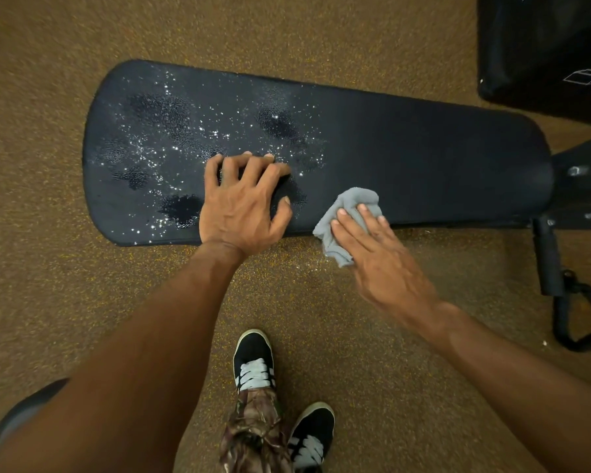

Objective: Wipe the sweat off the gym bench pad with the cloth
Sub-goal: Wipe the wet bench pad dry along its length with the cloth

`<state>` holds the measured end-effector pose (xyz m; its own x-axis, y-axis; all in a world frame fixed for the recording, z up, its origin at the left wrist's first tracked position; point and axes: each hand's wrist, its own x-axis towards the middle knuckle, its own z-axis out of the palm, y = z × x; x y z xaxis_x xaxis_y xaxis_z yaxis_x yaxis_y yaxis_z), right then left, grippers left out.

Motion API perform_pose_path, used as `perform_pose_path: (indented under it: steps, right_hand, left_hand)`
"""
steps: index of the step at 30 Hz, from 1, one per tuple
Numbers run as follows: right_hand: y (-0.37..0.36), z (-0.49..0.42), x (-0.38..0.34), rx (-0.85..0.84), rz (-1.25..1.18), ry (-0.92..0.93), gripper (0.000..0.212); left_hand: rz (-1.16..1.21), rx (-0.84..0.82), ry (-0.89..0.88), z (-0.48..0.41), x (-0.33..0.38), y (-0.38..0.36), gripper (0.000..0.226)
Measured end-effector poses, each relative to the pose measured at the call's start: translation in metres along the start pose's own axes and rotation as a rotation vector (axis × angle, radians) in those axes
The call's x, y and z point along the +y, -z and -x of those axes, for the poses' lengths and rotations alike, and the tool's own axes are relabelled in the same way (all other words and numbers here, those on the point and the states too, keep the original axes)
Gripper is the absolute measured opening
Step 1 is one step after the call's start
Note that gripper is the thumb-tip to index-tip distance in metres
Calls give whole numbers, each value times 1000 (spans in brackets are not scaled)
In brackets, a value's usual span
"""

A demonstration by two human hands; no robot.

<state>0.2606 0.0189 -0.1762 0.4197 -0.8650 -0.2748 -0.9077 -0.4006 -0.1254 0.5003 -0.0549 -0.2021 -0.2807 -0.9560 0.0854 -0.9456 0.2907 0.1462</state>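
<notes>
1. Brown speckled rubber floor [65, 302] fills the view, flecked with yellow.
2. Lying across it from left to right is the black gym bench pad [423, 158], wider at its left end. Its left half is covered with glinting sweat droplets [171, 145] and several dark wet patches, while its right half looks dry and matte.
3. At the upper right corner stands a large black box-like object [543, 46] with a white cube outline printed on it, set apart from the pad.
4. A black metal bench frame [577, 186] joins the pad's right end, and a black looped strap [580, 319] lies on the floor just below it.
5. Two bare forearms reach up from the bottom edge, well apart from one another.
6. The left hand [243, 206] rests on the pad near its middle, at the near edge. Its fingers are spread and bent, with the fingertips pressing the wet surface, and it holds nothing.
7. The right hand [376, 254] lies just right of the left, with a gap between them. Its fingers are straight and flat on the cloth, pressing it down.
8. Below, two black shoes [253, 356] with white laces stand on the floor, under a camouflage trouser leg [253, 425].
9. The grey cloth [352, 203] is bunched at the pad's near edge, partly on the dry surface and partly hanging over the edge under the right palm.
</notes>
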Motion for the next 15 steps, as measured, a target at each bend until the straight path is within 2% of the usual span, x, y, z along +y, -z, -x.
perform_pose_path:
  steps: [4,8,10,13,15]
  right_hand:
    - [7,-21,-27,45,-135,-131,58]
    - [29,-25,-47,103,-511,-231,41]
    - [53,-23,-46,126,-875,-367,25]
    - [83,-27,-42,124,-1488,-511,32]
    - [89,-34,-38,139,-1656,-546,34]
  left_hand:
    - [20,-6,6,0,2,1,44]
    - [197,-48,57,-4,-1,11,44]
    - [466,-53,121,-5,0,22,49]
    - [1046,-82,246,-3,10,47,53]
    - [1359,-167,283,-6,17,62,54]
